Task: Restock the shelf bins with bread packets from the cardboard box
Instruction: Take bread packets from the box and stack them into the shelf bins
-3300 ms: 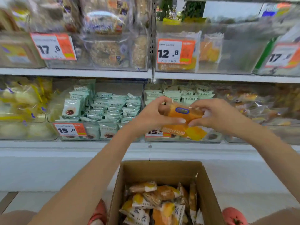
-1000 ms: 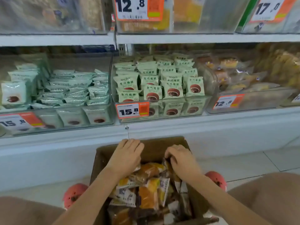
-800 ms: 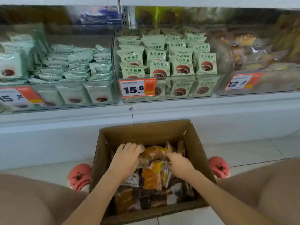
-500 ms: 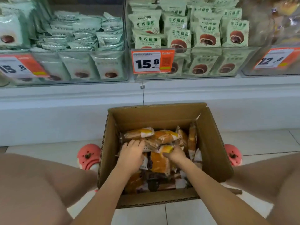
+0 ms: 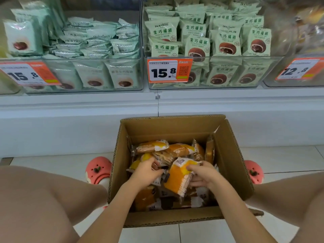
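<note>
Even, soft store lighting with faint shadows. The middle price tag (image 5: 169, 70) and green packets (image 5: 198, 44) read sharp. The right-hand bin (image 5: 305, 41) and left price tag (image 5: 29, 73) are blurred. Wide-angle distortion bends the shelf edge (image 5: 157, 100); the cardboard box (image 5: 233, 163) interior is shaded.

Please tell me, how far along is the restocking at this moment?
Done: I cannot tell from this picture; no orange packet shows in the bins in view.
In hand: the right hand grips an orange bread packet inside the cardboard box; the left hand grips among other packets.
Left: many packets are still in the box.
</note>
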Available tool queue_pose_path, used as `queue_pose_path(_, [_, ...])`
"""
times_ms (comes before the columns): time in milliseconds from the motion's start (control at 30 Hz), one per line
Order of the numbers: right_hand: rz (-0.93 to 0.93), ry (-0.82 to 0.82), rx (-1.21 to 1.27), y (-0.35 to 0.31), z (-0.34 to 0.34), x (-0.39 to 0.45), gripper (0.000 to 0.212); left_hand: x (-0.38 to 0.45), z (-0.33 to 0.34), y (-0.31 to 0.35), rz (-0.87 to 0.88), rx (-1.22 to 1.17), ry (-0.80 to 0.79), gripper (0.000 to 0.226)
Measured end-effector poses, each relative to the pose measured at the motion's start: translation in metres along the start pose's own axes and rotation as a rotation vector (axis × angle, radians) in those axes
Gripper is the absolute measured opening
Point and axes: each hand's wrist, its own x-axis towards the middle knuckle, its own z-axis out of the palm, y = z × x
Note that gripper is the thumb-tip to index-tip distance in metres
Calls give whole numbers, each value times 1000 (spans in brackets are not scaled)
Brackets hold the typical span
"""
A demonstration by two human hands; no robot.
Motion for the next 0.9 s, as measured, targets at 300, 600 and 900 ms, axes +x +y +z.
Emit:
queue_pose_path(300, [-148,-255,534,0,-25,-34,49,-18,-1,42,-260,-1069,-377,52])
queue_pose_path(600, [-350,-112,320,0,-11,-40,37,-17,-2,58,-199,-1003,-26,43])
queue_pose_path(900, [-324,-41,493,-2,-2,-46,26,-7,-6,59,-62,-684,174,50])
